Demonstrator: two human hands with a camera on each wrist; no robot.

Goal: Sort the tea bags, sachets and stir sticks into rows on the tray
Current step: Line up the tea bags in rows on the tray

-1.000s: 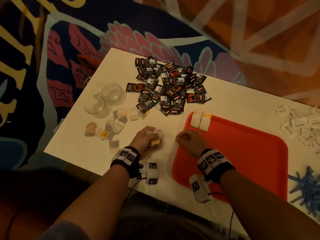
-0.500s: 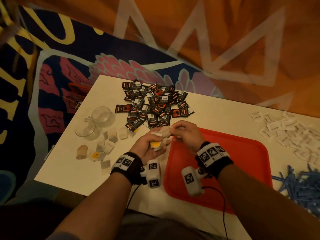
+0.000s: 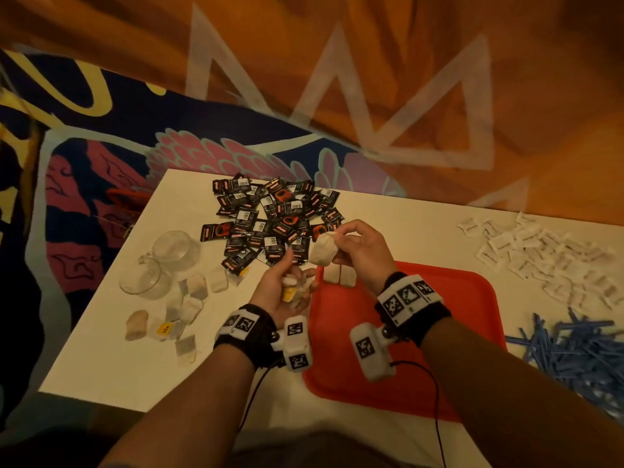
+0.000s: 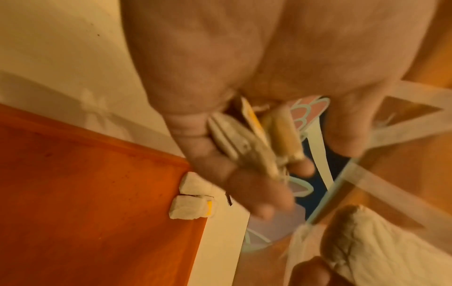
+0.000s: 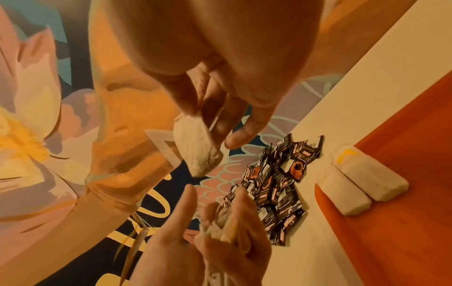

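My right hand (image 3: pixel 341 243) is raised over the table and pinches one white tea bag (image 3: pixel 323 248) by its top edge; the same tea bag (image 5: pixel 197 150) hangs from my fingers in the right wrist view. Below it, my left hand (image 3: pixel 292 282) lies palm up and holds a small bunch of tea bags (image 3: pixel 297 290) with a yellow tag, the bunch (image 4: pixel 254 143) lying between thumb and fingers. Two tea bags (image 3: pixel 339 275) lie side by side at the far left corner of the red tray (image 3: pixel 439 332).
A heap of black sachets (image 3: pixel 270 221) lies behind my hands. Loose tea bags (image 3: pixel 185 305) and two glass cups (image 3: pixel 162 261) stand on the left of the white table (image 3: pixel 118 349). White sachets (image 3: pixel 540 258) and blue stir sticks (image 3: pixel 574 352) lie at the right.
Both hands rose from the table and met. My right hand drew one tea bag out of the bunch in my left hand and lifted it up and to the right.
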